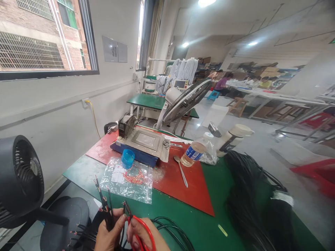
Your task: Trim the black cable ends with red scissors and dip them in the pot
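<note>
Far left: 1 black round desk fan [19,177]. Left hand [108,234] pinches a bunch of thin black stripped-end cables [104,205], upright, at bottom edge just above green table [209,223]. Right hand [146,237], touching the left, grips 1 pair red-handled cutters [138,228], tip pointing up next to cables. Behind: 1 clear plastic bag w/ red bits [128,179], 1 blue cap [127,158], 1 metal spoon [180,169], 1 plastic bottle [195,151]. Right: big coil of black cable [251,195].
</note>
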### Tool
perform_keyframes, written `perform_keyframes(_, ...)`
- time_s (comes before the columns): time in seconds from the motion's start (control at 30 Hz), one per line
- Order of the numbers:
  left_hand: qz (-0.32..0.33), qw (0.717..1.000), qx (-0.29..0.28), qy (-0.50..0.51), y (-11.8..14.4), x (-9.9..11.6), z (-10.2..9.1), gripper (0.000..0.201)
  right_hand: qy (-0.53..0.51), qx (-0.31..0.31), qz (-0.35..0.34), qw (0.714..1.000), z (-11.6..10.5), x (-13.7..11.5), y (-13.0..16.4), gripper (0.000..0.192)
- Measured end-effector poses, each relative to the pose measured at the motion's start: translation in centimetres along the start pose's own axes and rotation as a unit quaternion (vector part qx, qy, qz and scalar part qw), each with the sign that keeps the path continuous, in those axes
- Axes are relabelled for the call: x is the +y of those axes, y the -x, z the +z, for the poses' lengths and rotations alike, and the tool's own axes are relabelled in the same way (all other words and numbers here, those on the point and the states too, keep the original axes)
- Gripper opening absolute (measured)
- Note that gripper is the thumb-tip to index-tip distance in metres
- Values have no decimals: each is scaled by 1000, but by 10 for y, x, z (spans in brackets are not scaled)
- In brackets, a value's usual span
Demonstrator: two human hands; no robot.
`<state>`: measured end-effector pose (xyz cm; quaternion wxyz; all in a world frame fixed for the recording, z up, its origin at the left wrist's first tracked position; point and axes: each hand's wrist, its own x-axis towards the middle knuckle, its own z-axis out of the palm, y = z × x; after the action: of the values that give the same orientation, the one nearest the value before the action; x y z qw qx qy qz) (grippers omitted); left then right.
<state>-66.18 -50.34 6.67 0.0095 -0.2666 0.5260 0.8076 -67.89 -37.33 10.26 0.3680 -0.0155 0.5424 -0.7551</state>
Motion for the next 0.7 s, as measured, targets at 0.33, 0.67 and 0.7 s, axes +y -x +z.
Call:
perform_keyframes(0.33,5,999,26,-29,4,4,4,49,18,30,-9,999,3,10,-3,62)
perform_keyframes(0.67,29,997,40,-61,3,5,1,51,-73,-1,-40,997,6,29,-2,63)
perform_keyframes(0.7,28,997,36,-62,3,5,0,52,-81,-8,-36,996,6,28,-2,64)
